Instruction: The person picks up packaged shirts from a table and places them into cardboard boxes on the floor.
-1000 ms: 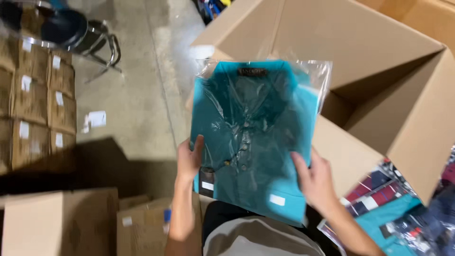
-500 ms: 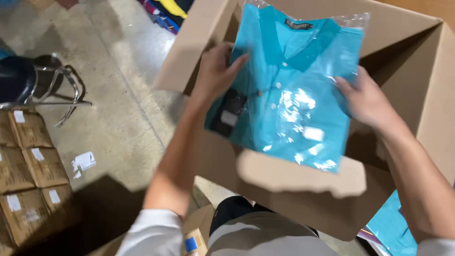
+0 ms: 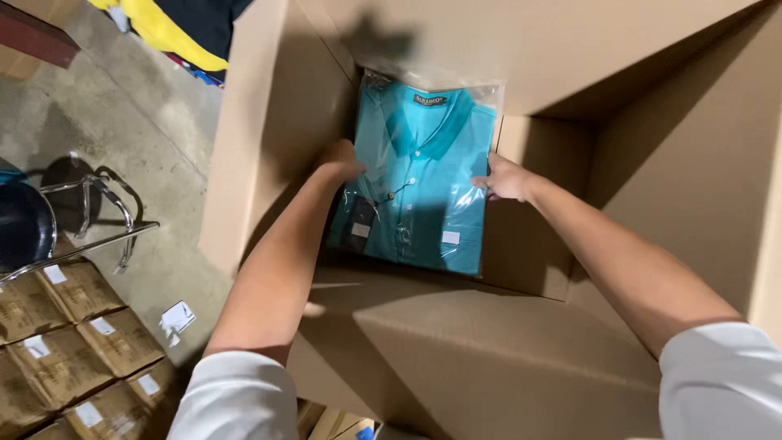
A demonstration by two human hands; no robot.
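- Shirt (image 3: 419,175), teal, folded and sealed in a clear plastic bag, sits in the upper middle of the frame, deep inside a large cardboard box (image 3: 456,358), close against the box's far left corner.
- Left hand (image 3: 340,161) grips the package's left edge, fingers curled around it with the thumb side up; whether the fingertips reach under the bag cannot be told.
- Right hand (image 3: 507,177) pinches the right edge, fingers pressed together against the plastic, beside a folded inner flap (image 3: 533,212).
- Both arms reach down over the near box wall, white sleeves (image 3: 236,399) at the bottom of the frame.
- Slick plastic could slide out of such a light edge grip, so the package might drop crooked or land tilted against the flap.
- Pressing it into the corner could crease the collar or crumple the bag, judging by how tight the left side looks.
- Outside the box, stacked brown cartons (image 3: 65,342) with white labels fill the lower left, a chrome chair frame (image 3: 98,212) stands at the left edge, and yellow and dark garments (image 3: 183,28) lie at the upper left on the concrete floor (image 3: 155,138).
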